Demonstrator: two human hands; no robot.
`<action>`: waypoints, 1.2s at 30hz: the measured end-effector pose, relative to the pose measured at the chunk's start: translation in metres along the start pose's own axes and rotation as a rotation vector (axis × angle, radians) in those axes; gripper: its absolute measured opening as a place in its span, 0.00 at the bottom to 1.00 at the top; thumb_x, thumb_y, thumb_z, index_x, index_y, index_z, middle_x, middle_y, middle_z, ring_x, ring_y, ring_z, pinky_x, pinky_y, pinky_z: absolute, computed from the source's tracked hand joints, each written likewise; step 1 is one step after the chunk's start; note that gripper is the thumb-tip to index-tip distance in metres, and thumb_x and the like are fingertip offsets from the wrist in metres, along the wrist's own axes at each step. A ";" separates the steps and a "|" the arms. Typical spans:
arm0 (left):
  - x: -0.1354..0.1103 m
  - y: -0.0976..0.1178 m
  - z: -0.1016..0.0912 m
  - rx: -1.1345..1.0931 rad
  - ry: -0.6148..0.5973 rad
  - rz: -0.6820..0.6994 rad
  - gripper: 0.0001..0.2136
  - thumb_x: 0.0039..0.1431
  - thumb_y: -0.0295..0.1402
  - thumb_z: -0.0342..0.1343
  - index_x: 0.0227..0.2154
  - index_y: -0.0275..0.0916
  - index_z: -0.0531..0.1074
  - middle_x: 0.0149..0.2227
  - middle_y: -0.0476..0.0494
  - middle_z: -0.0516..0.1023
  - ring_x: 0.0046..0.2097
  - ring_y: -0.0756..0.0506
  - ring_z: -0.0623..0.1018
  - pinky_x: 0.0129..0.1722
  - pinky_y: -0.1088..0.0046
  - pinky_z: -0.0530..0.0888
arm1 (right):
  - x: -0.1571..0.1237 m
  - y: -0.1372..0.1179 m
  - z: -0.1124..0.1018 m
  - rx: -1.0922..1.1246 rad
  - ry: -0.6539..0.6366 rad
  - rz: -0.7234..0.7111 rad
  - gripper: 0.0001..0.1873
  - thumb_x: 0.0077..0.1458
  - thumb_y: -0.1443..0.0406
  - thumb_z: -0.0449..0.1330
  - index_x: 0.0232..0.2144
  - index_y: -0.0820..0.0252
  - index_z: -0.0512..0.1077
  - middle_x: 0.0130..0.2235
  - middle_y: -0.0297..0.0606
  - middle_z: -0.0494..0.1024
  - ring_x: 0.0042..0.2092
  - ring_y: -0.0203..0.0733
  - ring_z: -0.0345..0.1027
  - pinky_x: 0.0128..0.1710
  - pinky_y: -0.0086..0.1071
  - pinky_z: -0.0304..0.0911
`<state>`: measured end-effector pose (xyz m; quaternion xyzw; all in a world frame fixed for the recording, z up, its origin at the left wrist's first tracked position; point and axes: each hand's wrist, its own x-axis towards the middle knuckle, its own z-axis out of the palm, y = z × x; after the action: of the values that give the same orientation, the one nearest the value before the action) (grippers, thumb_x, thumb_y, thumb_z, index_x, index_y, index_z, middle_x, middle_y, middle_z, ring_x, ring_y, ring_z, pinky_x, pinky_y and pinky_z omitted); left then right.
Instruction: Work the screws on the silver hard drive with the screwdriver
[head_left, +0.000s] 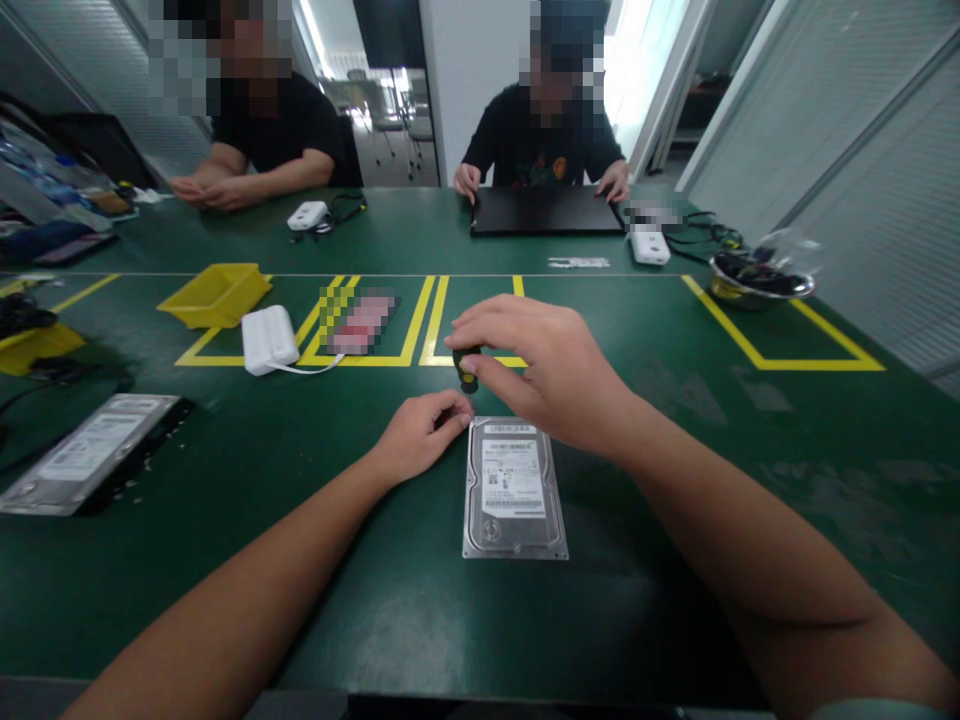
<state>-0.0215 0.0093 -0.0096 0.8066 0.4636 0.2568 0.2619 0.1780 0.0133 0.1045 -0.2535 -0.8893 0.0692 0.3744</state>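
Note:
A silver hard drive [514,487] with a white label lies flat on the green table [375,600] in front of me. My right hand [551,370] hovers over its far left corner, fingers wrapped round a small black and yellow screwdriver [466,368] held upright. My left hand [421,432] rests on the table at the same corner, its fingers pinched together against the drive's edge; what they hold, if anything, is hidden.
A second hard drive [90,450] lies at the left. Beyond are a white box [268,338], a yellow tray [216,292], yellow floor-tape boxes and a metal bowl [759,278]. Two people sit across the table, one with hands on a black laptop [544,212].

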 end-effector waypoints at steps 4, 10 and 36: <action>-0.001 0.001 0.000 0.004 0.008 0.000 0.08 0.64 0.35 0.52 0.33 0.38 0.73 0.31 0.51 0.77 0.32 0.49 0.73 0.34 0.73 0.65 | 0.000 0.001 -0.001 -0.005 0.007 0.001 0.10 0.58 0.72 0.55 0.38 0.64 0.76 0.42 0.42 0.80 0.47 0.42 0.72 0.48 0.35 0.64; 0.000 0.001 -0.001 -0.007 -0.008 -0.003 0.08 0.64 0.35 0.51 0.34 0.38 0.73 0.33 0.50 0.78 0.33 0.48 0.73 0.34 0.72 0.65 | -0.001 0.000 -0.001 -0.011 -0.024 0.041 0.13 0.54 0.74 0.53 0.39 0.63 0.74 0.43 0.40 0.80 0.44 0.40 0.73 0.46 0.33 0.64; -0.001 -0.004 0.002 0.009 0.014 0.022 0.08 0.65 0.36 0.52 0.35 0.38 0.73 0.32 0.52 0.77 0.31 0.50 0.73 0.33 0.73 0.64 | 0.000 0.000 0.001 -0.068 -0.027 0.071 0.11 0.59 0.66 0.59 0.43 0.65 0.77 0.36 0.40 0.73 0.37 0.39 0.65 0.39 0.34 0.60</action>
<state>-0.0230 0.0099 -0.0132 0.8111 0.4576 0.2631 0.2520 0.1768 0.0132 0.1039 -0.2966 -0.8864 0.0555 0.3510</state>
